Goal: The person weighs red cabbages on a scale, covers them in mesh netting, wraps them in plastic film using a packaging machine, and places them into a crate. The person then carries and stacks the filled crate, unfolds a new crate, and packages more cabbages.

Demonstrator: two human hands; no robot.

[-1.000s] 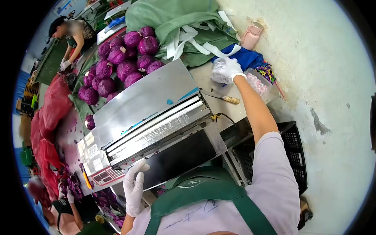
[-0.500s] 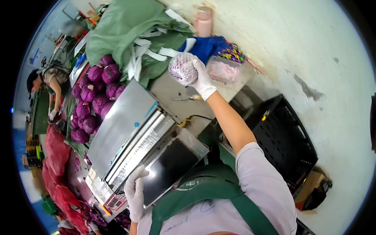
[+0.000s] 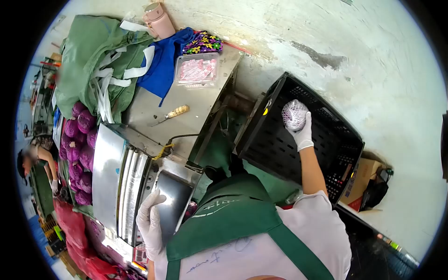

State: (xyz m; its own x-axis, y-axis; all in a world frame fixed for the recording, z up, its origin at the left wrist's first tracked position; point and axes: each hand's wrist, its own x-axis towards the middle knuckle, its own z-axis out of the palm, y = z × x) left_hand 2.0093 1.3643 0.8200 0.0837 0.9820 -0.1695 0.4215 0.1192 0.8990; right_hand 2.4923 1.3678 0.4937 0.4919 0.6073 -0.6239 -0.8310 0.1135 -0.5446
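Note:
Gloved in white, my right hand (image 3: 303, 132) is closed round a pale purple ball in white netting (image 3: 294, 115), over the inside of a black crate (image 3: 280, 140). My left hand (image 3: 151, 219), also gloved, is beside the dark plate (image 3: 172, 198) of the wrapping machine (image 3: 108, 172); its fingers are apart and nothing shows in them. Whether the ball touches the crate's floor I cannot tell.
Purple cabbages (image 3: 86, 121) lie left of the machine. On the metal table (image 3: 140, 112) are a knife (image 3: 177, 111), a clear box (image 3: 197, 70), a blue cloth (image 3: 161, 63) and a pink bottle (image 3: 159, 22). Another person (image 3: 42, 158) is at far left.
My right hand has carried the netted ball from the table's far end to the crate on the right. The view has turned right. My left hand stays by the machine.

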